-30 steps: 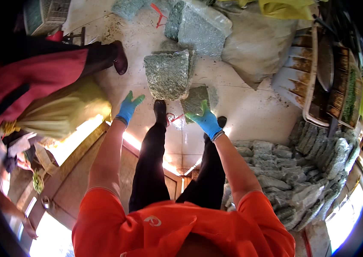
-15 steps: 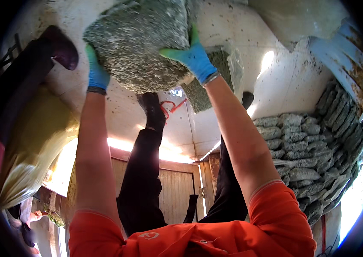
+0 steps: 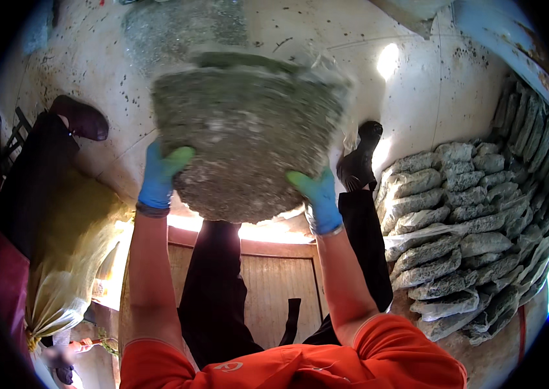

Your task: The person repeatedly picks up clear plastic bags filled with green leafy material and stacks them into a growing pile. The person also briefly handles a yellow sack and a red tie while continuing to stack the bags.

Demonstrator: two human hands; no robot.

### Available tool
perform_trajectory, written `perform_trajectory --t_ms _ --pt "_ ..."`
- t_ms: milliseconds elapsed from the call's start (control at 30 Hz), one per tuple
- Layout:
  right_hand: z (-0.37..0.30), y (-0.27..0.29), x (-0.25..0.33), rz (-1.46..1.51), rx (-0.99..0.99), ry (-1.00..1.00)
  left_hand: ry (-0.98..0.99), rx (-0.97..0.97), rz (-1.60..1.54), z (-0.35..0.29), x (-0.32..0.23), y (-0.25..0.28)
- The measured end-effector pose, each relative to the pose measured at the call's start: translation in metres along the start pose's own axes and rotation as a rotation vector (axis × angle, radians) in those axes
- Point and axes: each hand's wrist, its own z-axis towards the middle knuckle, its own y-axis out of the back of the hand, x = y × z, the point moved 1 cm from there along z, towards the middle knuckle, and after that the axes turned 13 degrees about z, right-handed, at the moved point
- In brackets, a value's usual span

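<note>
A bulky clear plastic bag packed with grey-green dried leafy stuff (image 3: 248,139) is up off the floor in front of my legs, smeared by motion. My left hand (image 3: 160,175), in a blue glove with green fingertips, grips its near left side, thumb on top. On the near right side my right hand (image 3: 318,198), gloved alike, holds on too, its thumb over the face. The other fingers of both hands are mostly hidden by the bag. Past its far edge shows a greenish strip, and I cannot tell whether this is a second bag. Loose plastic sticks out at the far right corner.
Many similar filled bags (image 3: 456,227) are stacked at the right. A yellowish sack (image 3: 73,233) stands left, beside another person's leg and maroon shoe (image 3: 81,118). Flat, speckled clear plastic (image 3: 184,32) lies on the far floor. A rusty blue metal piece (image 3: 514,39) is far right.
Both hands have brought the bag toward me and turned its wide face squarely in front. The smaller bag seen on the floor to the right is now hidden or moved. My right shoe has come into view.
</note>
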Motion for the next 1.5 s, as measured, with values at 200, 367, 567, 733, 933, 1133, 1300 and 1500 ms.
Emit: perform_trajectory --t_ms 200,367,567,733,933,1133,1300,1500 --pt "-0.010 0.082 -0.037 0.620 -0.299 -0.134 -0.157 0.346 0.258 0.066 -0.053 -0.116" --pt "0.002 0.112 -0.061 0.753 -0.273 -0.185 -0.452 0.277 0.872 0.090 -0.050 -0.134" --pt "0.006 0.150 -0.050 1.100 -0.416 -0.266 -0.002 0.260 0.219 0.112 -0.093 -0.153" --pt "0.066 0.173 -0.100 1.044 -0.162 -0.051 -0.150 0.356 1.053 0.184 -0.056 -0.154" --pt "0.082 0.171 -0.103 1.194 0.016 -0.008 -0.167 0.535 1.179 0.192 -0.045 -0.155" --pt "0.080 0.161 -0.098 1.162 -0.023 -0.039 0.018 0.346 0.595 0.224 0.041 -0.136" --pt "0.054 0.158 -0.077 1.153 -0.047 -0.055 -0.006 0.296 0.376 0.172 0.010 -0.142" --pt "-0.044 0.134 -0.001 1.174 0.009 -0.114 0.133 0.484 0.150 0.030 -0.094 -0.155"
